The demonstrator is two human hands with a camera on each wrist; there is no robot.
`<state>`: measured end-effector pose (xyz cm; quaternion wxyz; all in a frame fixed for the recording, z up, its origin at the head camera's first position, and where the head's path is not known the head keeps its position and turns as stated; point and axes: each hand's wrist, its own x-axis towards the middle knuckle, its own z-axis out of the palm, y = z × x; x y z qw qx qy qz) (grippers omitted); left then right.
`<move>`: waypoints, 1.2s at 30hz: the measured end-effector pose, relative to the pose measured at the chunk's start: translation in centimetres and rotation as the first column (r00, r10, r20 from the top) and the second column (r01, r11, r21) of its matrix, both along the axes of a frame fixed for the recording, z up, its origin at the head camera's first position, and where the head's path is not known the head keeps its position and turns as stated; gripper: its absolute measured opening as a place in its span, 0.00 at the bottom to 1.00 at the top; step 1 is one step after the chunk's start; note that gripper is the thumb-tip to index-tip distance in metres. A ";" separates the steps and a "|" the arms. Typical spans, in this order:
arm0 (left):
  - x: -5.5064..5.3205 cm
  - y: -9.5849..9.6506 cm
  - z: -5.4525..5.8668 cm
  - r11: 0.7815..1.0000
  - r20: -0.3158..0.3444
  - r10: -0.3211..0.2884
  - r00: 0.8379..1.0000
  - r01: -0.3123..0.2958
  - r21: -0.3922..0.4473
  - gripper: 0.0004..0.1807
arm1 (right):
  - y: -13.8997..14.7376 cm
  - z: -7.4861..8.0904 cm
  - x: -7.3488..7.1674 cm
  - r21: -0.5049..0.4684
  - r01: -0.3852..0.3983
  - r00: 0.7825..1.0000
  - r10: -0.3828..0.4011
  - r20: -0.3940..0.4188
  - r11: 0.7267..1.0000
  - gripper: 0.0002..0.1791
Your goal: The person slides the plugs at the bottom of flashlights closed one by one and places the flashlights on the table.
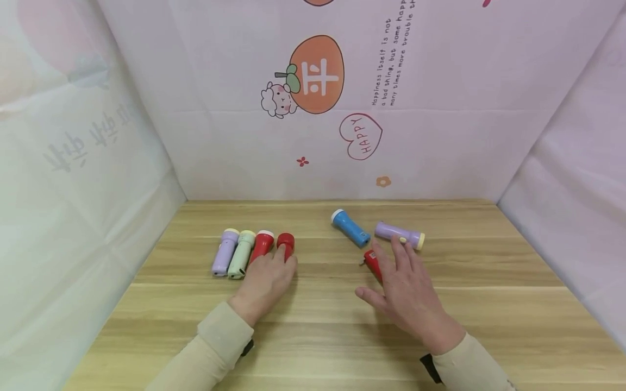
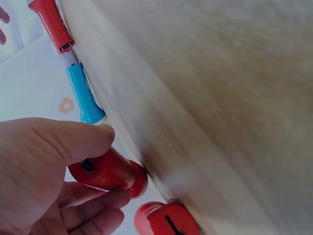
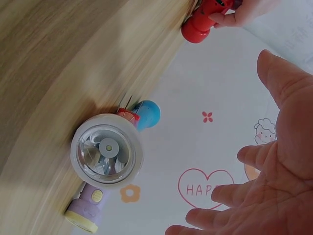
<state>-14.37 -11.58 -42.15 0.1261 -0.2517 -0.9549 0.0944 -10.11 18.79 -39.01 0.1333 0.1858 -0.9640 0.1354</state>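
My left hand (image 1: pixel 266 279) pinches an all-red flashlight (image 1: pixel 286 239) between thumb and fingers, at the right end of a row. Its red body (image 2: pixel 111 169) lies between the thumb and curled fingers in the left wrist view. To its left lie a red flashlight with a white rim (image 1: pixel 263 243), a pale green one (image 1: pixel 242 254) and a purple one (image 1: pixel 225 253). My right hand (image 1: pixel 409 296) hovers with fingers spread over another red flashlight (image 1: pixel 373 263), partly hidden in the head view. The right wrist view shows its clear lens (image 3: pixel 108 148), apart from the palm.
Beyond the right hand, a blue flashlight (image 1: pixel 350 227) and a purple one with a yellow rim (image 1: pixel 391 232) lie at angles on the wooden table (image 1: pixel 323 336). Printed white cloth (image 1: pixel 235 157) hangs behind the table and at both sides.
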 end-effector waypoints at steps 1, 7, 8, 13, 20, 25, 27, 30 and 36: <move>0.0 0.1 0.1 1.000 -0.013 0.002 1.000 -0.002 -0.007 0.13 | 0.0 0.0 0.0 0.000 -0.001 1.000 0.001 0.002 1.000 0.54; 0.0 0.1 0.2 0.999 -0.076 -0.007 0.997 0.004 -0.038 0.10 | 0.0 0.1 0.1 0.001 -0.002 1.000 0.002 0.007 1.000 0.54; 0.0 0.1 0.2 0.999 -0.093 -0.012 0.996 0.009 -0.040 0.09 | 0.0 0.1 0.1 0.001 -0.002 1.000 0.002 0.006 1.000 0.54; -0.1 0.1 -0.1 0.999 -0.148 -0.023 0.989 0.015 -0.050 0.06 | 0.1 0.0 0.1 0.005 -0.002 1.000 0.002 0.002 1.000 0.54; -0.2 0.1 -0.3 0.999 -0.138 -0.011 0.990 0.004 -0.048 0.06 | 0.1 0.1 0.1 0.007 -0.007 1.000 0.007 -0.008 1.000 0.55; -0.1 0.1 -0.3 0.999 -0.130 0.006 0.991 -0.013 -0.053 0.06 | 0.1 0.2 0.2 0.009 -0.007 1.000 0.007 -0.010 1.000 0.55; -0.1 0.1 -0.2 0.998 -0.130 0.012 0.991 -0.019 -0.052 0.07 | 0.1 0.2 0.1 0.009 -0.006 1.000 0.006 -0.011 1.000 0.55; 0.0 0.1 -0.2 0.998 -0.136 0.024 0.990 -0.032 -0.057 0.07 | 0.2 0.2 0.1 0.006 -0.005 1.000 0.005 -0.009 1.000 0.55; 0.1 0.0 -0.1 0.996 -0.145 0.048 0.988 -0.059 -0.068 0.07 | 0.2 0.2 0.2 -0.003 -0.006 1.000 0.006 -0.005 1.000 0.55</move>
